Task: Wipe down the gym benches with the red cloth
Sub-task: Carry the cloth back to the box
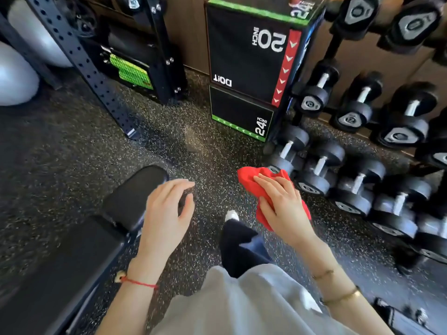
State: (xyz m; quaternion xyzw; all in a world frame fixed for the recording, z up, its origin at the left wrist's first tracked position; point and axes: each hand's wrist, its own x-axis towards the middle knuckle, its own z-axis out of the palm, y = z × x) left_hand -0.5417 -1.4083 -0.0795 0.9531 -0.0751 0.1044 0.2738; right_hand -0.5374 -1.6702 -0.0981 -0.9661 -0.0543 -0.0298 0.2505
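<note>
A black padded gym bench (72,250) runs from the lower left toward the middle, its small end pad (135,189) farthest from me. My right hand (283,201) is shut on the bunched red cloth (251,177), held in the air above the speckled floor, to the right of the bench and apart from it. My left hand (167,213) hovers just right of the end pad with fingers spread and curled, holding nothing.
A rack of black dumbbells (358,184) fills the right side, close to the cloth. Stacked black plyo boxes (244,68) stand ahead. A perforated black rack upright (96,76) slants at upper left, with a grey exercise ball (14,76) beyond. My leg and shoe (232,216) are below.
</note>
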